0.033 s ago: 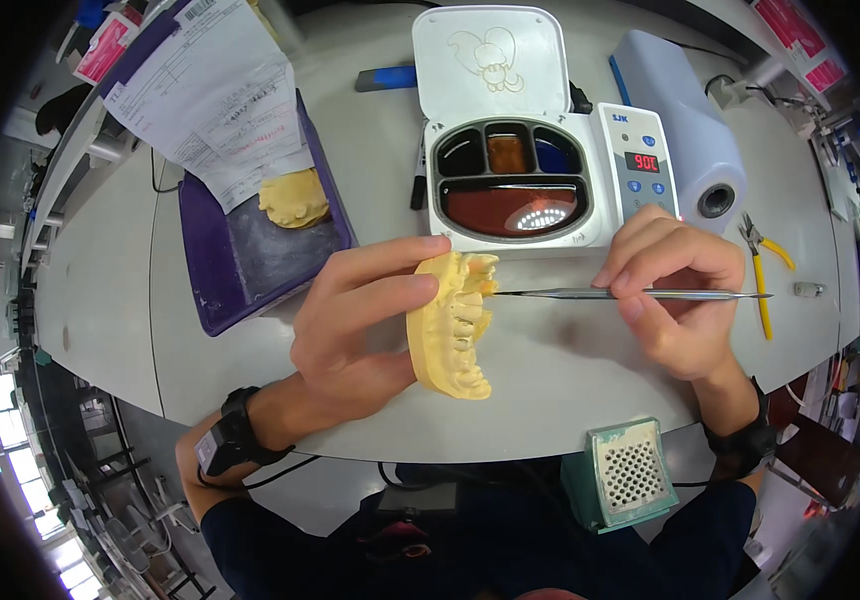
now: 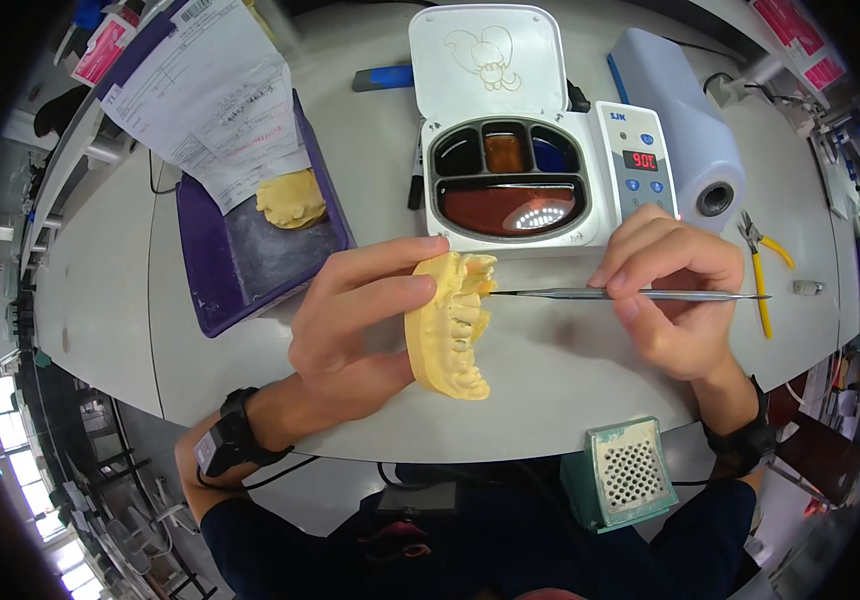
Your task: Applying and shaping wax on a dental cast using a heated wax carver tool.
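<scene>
The left hand (image 2: 350, 335) is gripping a dental model (image 2: 434, 345) of chalky yellow plaster above the pale, smooth bench (image 2: 560, 390); the right hand (image 2: 685, 262) is pinching a slim, polished metal dental instrument (image 2: 560, 294). The curved model is standing on its side, its long axis running near to far and its teeth (image 2: 461, 329) facing right. Orange patches are showing near its far end. The instrument is pointing left, its tip lying at the teeth. Beyond, a white wax heater (image 2: 510, 243) is holding glossy wax.

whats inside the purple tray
A yellow cast sits in the purple tray. Paper covers the far part, so whatever lies under it can't be seen.
</scene>
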The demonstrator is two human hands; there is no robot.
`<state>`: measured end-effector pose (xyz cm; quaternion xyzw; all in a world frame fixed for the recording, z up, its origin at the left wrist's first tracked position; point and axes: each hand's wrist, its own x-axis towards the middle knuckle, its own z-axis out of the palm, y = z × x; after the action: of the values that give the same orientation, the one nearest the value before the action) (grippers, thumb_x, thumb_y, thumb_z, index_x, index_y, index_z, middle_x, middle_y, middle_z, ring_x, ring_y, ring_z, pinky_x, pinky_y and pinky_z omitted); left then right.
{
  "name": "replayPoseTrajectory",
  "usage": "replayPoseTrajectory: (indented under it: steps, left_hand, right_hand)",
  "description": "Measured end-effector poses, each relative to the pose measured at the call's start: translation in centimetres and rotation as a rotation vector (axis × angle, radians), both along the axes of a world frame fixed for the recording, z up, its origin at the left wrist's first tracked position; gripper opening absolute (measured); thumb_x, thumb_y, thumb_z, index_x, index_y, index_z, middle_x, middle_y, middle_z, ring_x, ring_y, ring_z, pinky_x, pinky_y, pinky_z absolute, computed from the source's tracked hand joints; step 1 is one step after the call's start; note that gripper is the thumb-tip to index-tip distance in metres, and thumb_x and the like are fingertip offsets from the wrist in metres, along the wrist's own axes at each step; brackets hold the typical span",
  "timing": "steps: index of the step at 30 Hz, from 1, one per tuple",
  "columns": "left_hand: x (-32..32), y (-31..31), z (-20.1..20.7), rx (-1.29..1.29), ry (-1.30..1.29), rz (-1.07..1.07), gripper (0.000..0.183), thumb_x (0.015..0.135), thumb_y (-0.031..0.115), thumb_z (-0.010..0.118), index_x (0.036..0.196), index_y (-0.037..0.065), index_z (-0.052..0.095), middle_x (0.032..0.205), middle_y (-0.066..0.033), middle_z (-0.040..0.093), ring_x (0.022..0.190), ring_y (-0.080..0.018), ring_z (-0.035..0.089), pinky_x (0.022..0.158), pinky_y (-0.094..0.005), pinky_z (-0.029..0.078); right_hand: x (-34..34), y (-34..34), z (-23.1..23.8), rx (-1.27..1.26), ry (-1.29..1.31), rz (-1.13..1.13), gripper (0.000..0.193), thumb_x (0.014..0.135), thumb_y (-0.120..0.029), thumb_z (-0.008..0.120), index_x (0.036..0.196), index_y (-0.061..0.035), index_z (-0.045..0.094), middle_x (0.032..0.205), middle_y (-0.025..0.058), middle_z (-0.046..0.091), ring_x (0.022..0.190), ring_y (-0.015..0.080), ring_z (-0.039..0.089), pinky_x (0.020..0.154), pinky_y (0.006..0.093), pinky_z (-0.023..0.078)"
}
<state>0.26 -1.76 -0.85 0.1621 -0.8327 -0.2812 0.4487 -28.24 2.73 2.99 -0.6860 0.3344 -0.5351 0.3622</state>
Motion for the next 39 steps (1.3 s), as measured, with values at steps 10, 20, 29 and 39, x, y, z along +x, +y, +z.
replayPoseTrajectory:
  steps: [10, 20, 29, 39]
  left_hand:
    - [-0.9, 0.3, -0.1, 0.066, 0.169, 0.040, 0.057, 0.067, 0.002, 0.087, 0.119, 0.003, 0.061, 0.124, -0.0203, 0.061, 0.106, -0.0278, 0.064, 0.086, -0.0324, 0.055]
    - [-0.3, 0.1, 0.0, -0.027, 0.000, -0.002, 0.068, 0.070, -0.004, 0.084, 0.128, 0.003, 0.049, 0.126, -0.0260, 0.051, 0.104, -0.0300, 0.065, 0.086, -0.0339, 0.060]
    - [-0.3, 0.4, -0.1, 0.022, -0.014, 0.000, 0.070, 0.071, -0.008, 0.081, 0.131, 0.003, 0.047, 0.129, -0.0267, 0.049, 0.106, -0.0314, 0.065, 0.086, -0.0365, 0.061]
    - [-0.2, 0.2, 0.0, 0.010, -0.040, 0.006, 0.070, 0.072, -0.004, 0.082, 0.132, 0.004, 0.046, 0.129, -0.0263, 0.050, 0.108, -0.0309, 0.064, 0.089, -0.0366, 0.060]
  right_hand:
    - [0.3, 0.0, 0.2, -0.078, 0.134, -0.041, 0.021, 0.062, 0.007, 0.071, 0.080, -0.0014, 0.069, 0.079, 0.0096, 0.071, 0.076, 0.0203, 0.067, 0.072, 0.0287, 0.051]
    - [0.6, 0.1, 0.3, -0.113, 0.148, -0.059, 0.021, 0.060, 0.007, 0.070, 0.079, -0.0014, 0.069, 0.078, 0.0091, 0.071, 0.074, 0.0201, 0.067, 0.070, 0.0281, 0.052]
    - [0.7, 0.1, 0.3, -0.121, 0.165, -0.098, 0.020, 0.060, 0.006, 0.070, 0.078, -0.0024, 0.070, 0.079, 0.0063, 0.071, 0.073, 0.0172, 0.067, 0.067, 0.0257, 0.053]
    - [0.8, 0.2, 0.3, -0.119, 0.178, -0.087, 0.021, 0.062, 0.006, 0.070, 0.080, -0.0034, 0.071, 0.079, 0.0052, 0.072, 0.075, 0.0158, 0.067, 0.069, 0.0255, 0.053]
